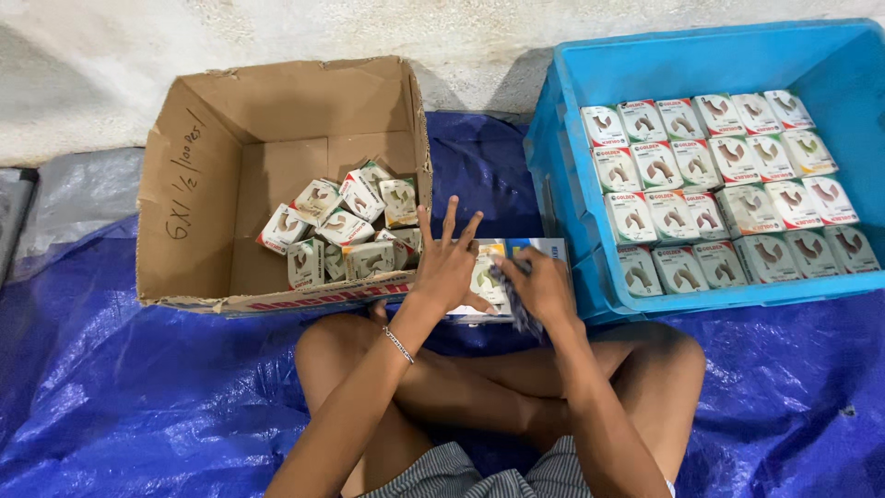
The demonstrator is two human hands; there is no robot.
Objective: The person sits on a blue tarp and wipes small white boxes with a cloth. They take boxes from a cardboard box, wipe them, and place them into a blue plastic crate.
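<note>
Legs: the person sits cross-legged on the blue tarpaulin (138, 387), knees wide, nearest the camera; striped shorts (479, 475) show at the bottom edge.
Left arm: a thin bracelet (398, 344) circles the wrist, just short of the flat printed pack.
Left hand (447, 267): its grip is apart, three fingers spread and pointing up, palm and thumb resting on the left part of the flat printed pack (489, 277).
Right hand (544, 288): its grip is clamped on the right part of the same pack, fingers curled over a dark crumpled bit that I cannot identify.
Flat printed pack: lies on the tarpaulin just beyond the shins, between the two containers, mostly hidden by both hands.
Cardboard box (184, 184): stands to the left of the pack, touching or almost touching it, flaps open; handwriting shows on its inner left wall.
Loose small cartons (341, 226): white with a brown figure, heaped untidily in the cardboard box's corner nearest the pack.
Blue plastic crate (701, 55): stands to the right of the pack, its near corner just beside the right hand.
Packed small cartons (724, 184): same kind, set in tidy rows across the crate floor, faces up.
Wall (277, 32): pale and rough, beyond both containers, farthest from the pack.
</note>
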